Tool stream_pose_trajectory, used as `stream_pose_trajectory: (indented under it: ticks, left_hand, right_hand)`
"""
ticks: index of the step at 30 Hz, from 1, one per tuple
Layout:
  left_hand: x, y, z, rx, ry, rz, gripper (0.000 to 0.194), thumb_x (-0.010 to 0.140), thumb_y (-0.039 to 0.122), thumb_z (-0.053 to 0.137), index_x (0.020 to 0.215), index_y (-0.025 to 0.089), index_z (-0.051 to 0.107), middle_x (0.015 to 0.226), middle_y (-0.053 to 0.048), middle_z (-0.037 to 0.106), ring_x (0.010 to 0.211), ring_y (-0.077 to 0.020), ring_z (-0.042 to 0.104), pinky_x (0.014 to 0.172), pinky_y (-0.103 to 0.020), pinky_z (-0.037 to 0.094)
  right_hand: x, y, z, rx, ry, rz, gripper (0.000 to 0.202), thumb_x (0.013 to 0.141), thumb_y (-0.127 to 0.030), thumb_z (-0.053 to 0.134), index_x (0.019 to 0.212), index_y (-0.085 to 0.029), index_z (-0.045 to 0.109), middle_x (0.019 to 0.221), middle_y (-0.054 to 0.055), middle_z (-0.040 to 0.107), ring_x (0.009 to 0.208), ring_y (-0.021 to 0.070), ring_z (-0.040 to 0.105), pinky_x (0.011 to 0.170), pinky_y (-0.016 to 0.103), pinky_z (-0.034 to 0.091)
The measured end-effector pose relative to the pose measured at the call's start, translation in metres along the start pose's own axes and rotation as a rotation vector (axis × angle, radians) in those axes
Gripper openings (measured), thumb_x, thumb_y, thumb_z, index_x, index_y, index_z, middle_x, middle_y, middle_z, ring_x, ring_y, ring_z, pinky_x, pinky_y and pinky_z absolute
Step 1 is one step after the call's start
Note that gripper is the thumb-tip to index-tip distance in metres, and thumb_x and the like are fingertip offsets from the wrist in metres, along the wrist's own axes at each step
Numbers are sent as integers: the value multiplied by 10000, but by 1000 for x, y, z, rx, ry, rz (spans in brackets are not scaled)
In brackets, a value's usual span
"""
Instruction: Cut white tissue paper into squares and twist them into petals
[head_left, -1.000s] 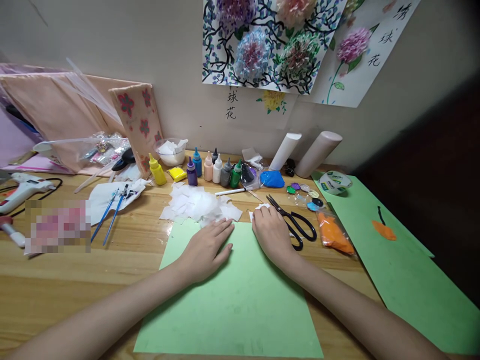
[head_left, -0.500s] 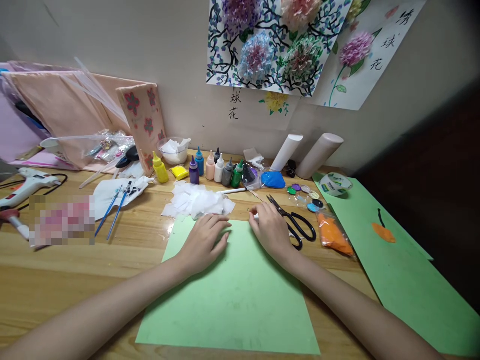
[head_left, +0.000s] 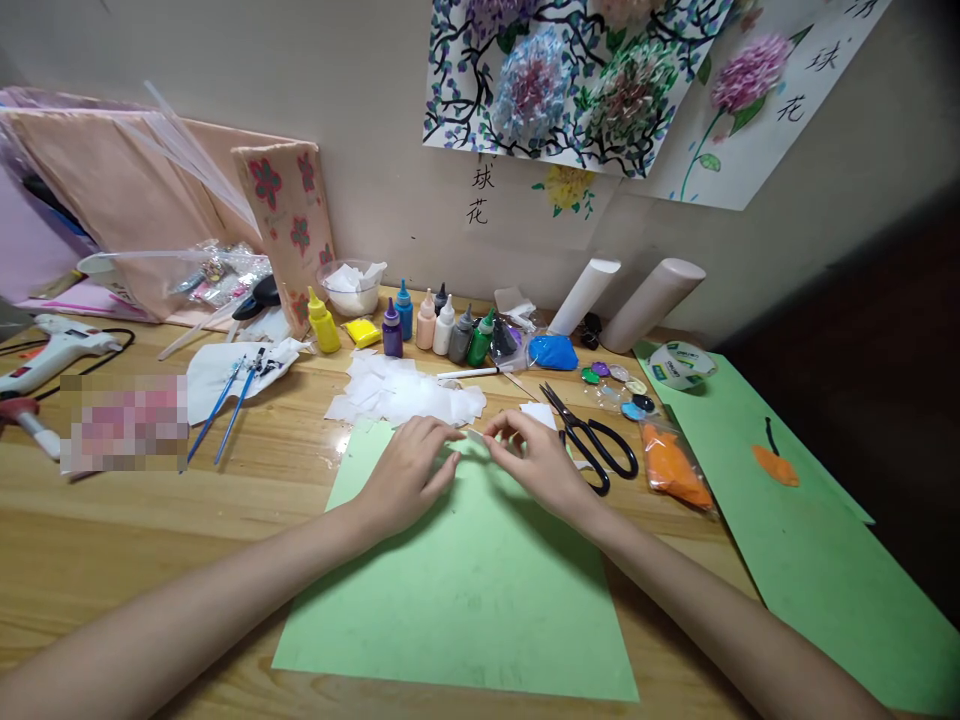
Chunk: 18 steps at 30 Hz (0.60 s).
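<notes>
Pale wood forms the desk (head_left: 112,540), and a green sheet (head_left: 465,600) lies flat on it. A pile of white paper (head_left: 409,390) sits just past the sheet's far edge. Over the sheet, the left hand (head_left: 405,475) bends its fingers loosely, while the right hand (head_left: 544,460) pinches thumb against fingers. Black-handled scissors (head_left: 574,422) lie beside the right hand. Smallest, a white piece (head_left: 475,437) sits in that pinch near the sheet's far edge; whether the left fingertips grip it too cannot be told.
</notes>
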<state>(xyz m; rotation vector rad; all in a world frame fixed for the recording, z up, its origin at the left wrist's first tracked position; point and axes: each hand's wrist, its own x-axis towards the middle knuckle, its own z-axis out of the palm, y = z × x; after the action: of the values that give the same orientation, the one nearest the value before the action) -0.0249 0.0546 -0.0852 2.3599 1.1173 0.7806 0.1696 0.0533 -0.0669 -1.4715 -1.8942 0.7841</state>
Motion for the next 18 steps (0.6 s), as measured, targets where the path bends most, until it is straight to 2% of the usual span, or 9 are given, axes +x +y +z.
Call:
stream_pose_trajectory:
  ticks: [3, 6, 8, 12, 15, 18]
  left_hand:
    - [1, -1, -1, -69, 27, -29, 231, 879, 329, 488, 1065, 192, 499, 1021, -58, 553, 945, -185, 495, 815, -335, 402]
    - [1, -1, -1, -59, 45, -40, 178, 907, 339, 429, 867, 180, 499, 869, -35, 557, 828, -169, 492, 746, -319, 391]
    - [1, -1, 0, -31, 56, -55, 217, 924, 324, 384, 792, 179, 476, 802, -27, 542, 769, -163, 474, 707, -313, 378]
    - [1, -1, 2, -9, 41, -90, 243, 925, 323, 376, 752, 182, 472, 775, -19, 533, 742, -158, 465, 686, -307, 373]
    - [1, -2, 3, 10, 82, -126, 183, 898, 333, 440, 806, 182, 486, 805, -22, 537, 762, -163, 479, 686, -305, 387]
    - [0, -2, 3, 33, 165, -94, 138, 867, 311, 506, 903, 178, 511, 899, -42, 550, 839, -174, 500, 722, -308, 405]
  right_hand:
    - [-2, -2, 12, 626, -188, 156, 141, 802, -311, 577, 789, -174, 544, 712, -13, 542, 634, 110, 512, 615, 245, 421]
    - [-3, 3, 23, 931, -240, 244, 196, 793, -361, 598, 779, -169, 563, 714, -17, 535, 658, 104, 531, 663, 253, 453]
    - [-4, 5, 28, 966, -255, 234, 230, 804, -395, 585, 784, -165, 589, 737, -3, 558, 689, 114, 550, 684, 267, 470]
    - [-8, 5, 30, 836, -281, 173, 224, 776, -377, 636, 761, -154, 614, 703, 3, 589, 656, 114, 559, 665, 264, 475]
    - [-10, 4, 31, 794, -262, 156, 233, 791, -378, 620, 741, -151, 619, 682, 4, 593, 622, 106, 557, 627, 252, 473]
    - [-13, 5, 34, 735, -202, 155, 263, 808, -402, 592, 777, -146, 646, 668, 6, 592, 584, 99, 550, 584, 241, 469]
